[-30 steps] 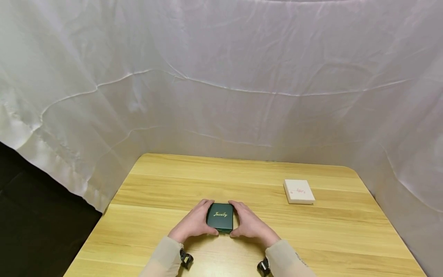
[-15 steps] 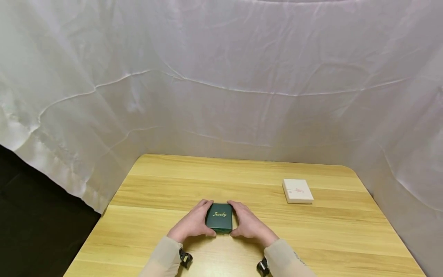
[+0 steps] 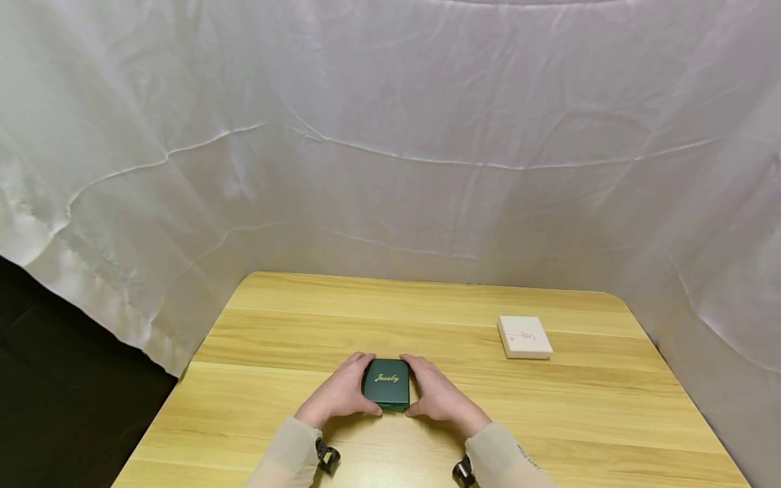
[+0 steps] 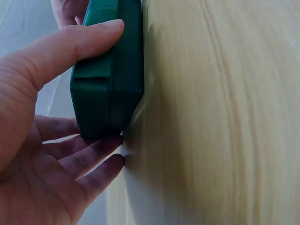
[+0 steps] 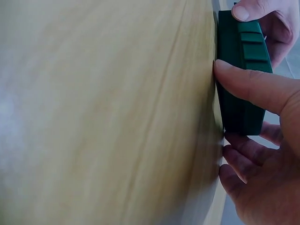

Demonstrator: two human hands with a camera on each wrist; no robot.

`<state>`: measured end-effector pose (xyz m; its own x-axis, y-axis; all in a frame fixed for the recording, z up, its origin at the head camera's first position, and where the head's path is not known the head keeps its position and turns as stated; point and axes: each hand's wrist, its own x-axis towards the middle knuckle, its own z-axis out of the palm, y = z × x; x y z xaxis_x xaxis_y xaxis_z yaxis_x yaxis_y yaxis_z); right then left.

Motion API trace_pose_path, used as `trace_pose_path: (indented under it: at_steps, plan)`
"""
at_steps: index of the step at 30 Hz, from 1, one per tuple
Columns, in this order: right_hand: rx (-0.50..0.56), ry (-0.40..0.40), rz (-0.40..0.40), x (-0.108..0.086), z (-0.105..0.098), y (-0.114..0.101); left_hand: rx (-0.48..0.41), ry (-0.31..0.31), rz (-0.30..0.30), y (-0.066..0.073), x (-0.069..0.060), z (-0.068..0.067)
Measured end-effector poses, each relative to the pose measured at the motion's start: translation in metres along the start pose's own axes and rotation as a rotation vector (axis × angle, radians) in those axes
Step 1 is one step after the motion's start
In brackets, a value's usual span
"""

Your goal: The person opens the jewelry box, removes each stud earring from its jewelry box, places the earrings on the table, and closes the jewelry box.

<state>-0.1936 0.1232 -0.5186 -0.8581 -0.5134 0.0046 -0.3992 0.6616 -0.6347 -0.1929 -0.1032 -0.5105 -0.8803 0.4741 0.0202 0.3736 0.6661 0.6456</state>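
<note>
1. You are framing a dark green jewelry box [image 3: 388, 390] between two bare hands, its lid facing up and showing "Jewelry" in gold script.
2. The box is sitting on the wood-grain worktop [image 3: 293, 318], about midway between the left and right edges and well apart from the far edge.
3. Your left hand [image 3: 342, 391] is gripping the box's left end, the thumb [image 4: 96, 40] pressing the ridged front face and the fingers [image 4: 91, 152] curling round the side, slightly spread.
4. Your right hand [image 3: 441, 395] is mirroring that hold on the right end, its thumb [image 5: 253, 86] crossing the front face with the tip low by the worktop, its fingers curving behind, slightly apart; a gap is showing between palm and box.
5. A white box [image 3: 526, 332] with pink print is lying toward the far right corner, apart from your hands.
6. Pale sleeves [image 3: 287, 451] are covering your forearms, while a pale curtain [image 3: 396, 122] is hanging beyond the far edge.
</note>
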Motion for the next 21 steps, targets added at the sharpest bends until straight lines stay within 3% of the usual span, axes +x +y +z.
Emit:
trace_pose_path:
  at_steps: [6, 15, 21]
  plan:
    - [-0.007, -0.005, 0.008, 0.0003, 0.0012, 0.0023, 0.008, -0.004, -0.004, 0.0005, 0.0015, 0.0011]
    - [-0.009, -0.010, 0.012, 0.0001, 0.0019, 0.0024, 0.014, 0.063, 0.011, 0.0006, 0.0012, 0.0033]
    - [-0.009, -0.013, 0.009, -0.0004, 0.0004, 0.0007, 0.000, 0.065, 0.009, -0.0006, 0.0014, 0.0024]
